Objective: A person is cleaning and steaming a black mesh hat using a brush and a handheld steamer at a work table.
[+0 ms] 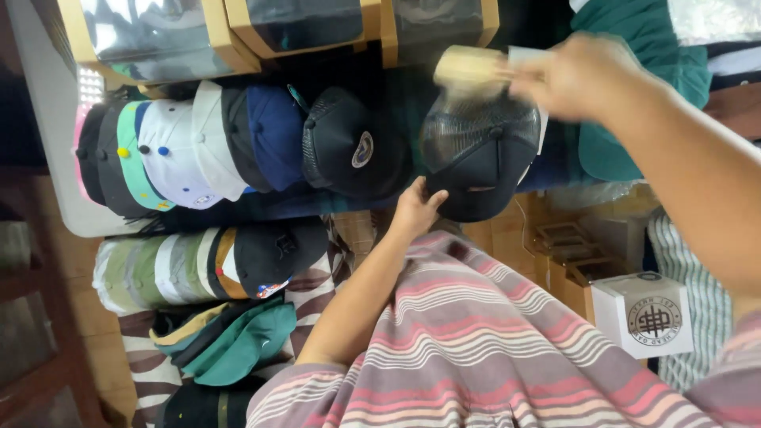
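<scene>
1. Black mesh-backed cap [479, 158], the landmark for this list: the left hand [416, 208] meets it at its lower left edge, fingers pinched together on the rim.
2. Right hand [579, 75], above and right of the cap, blurred; closed around a pale wooden brush [470, 70], whose head sits at the cap's upper edge. Whether the brush touches the mesh cannot be told.
3. Striped shirt [476, 333] in pink, grey and cream, below the cap, on the person whose arms reach up to it.
4. Second black cap with a round badge [353, 147], just left of the landmark cap.
5. Row of nested caps [190, 147], further left: navy, black, white, green and pink crowns, lying on a white table [47, 119].
6. Lower row of caps [206, 265], below and left of the landmark cap: olive, white, tan and black.
7. Pile of teal and dark caps [238, 341], lower still on the left.
8. Clear-fronted cardboard boxes [293, 28], above and left of the landmark cap.
9. Teal garment [658, 47], right of the cap, behind the right forearm.
10. White box with a round dark emblem [646, 313], below and right of the cap.
</scene>
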